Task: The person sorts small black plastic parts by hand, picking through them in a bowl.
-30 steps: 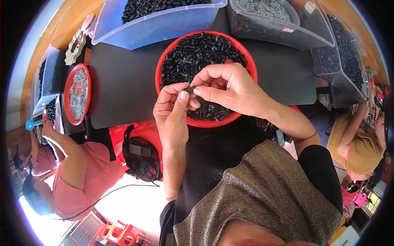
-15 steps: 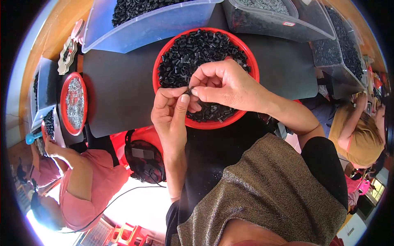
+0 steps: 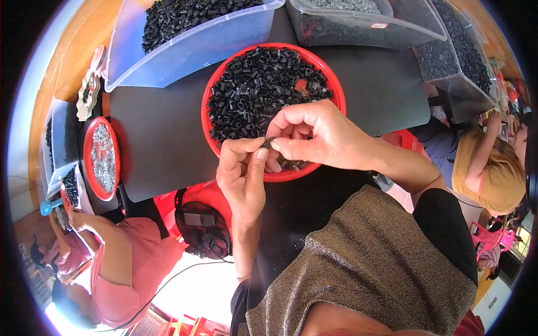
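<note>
Over the near part of a red round basin [image 3: 205, 115], my left hand [image 3: 242, 173] and my right hand [image 3: 322, 140] meet at the fingertips. Between them is a small dark piece [image 3: 268, 143], pinched by thumb and finger on both sides; its exact shape is mostly covered. The basin holds a heap of small black plastic parts [image 3: 255, 84], with small metal springs scattered among them. A small red piece [image 3: 301, 85] lies on the heap toward the far right. My right hand hides some of the near parts.
Beyond the basin stand a clear bin of black parts [image 3: 224, 31] and another clear bin [image 3: 358, 31] with pale pieces. A red tray of silvery pieces [image 3: 117, 162] sits left on the dark tabletop [image 3: 157, 134]. Co-workers sit left and right; a black mesh bag [image 3: 202, 224] is beside me.
My view has shifted slightly, so the bins sit higher and the basin a little left. Both hands stay together at the dark piece, now nearer the basin's near rim; the red piece has come into view.
</note>
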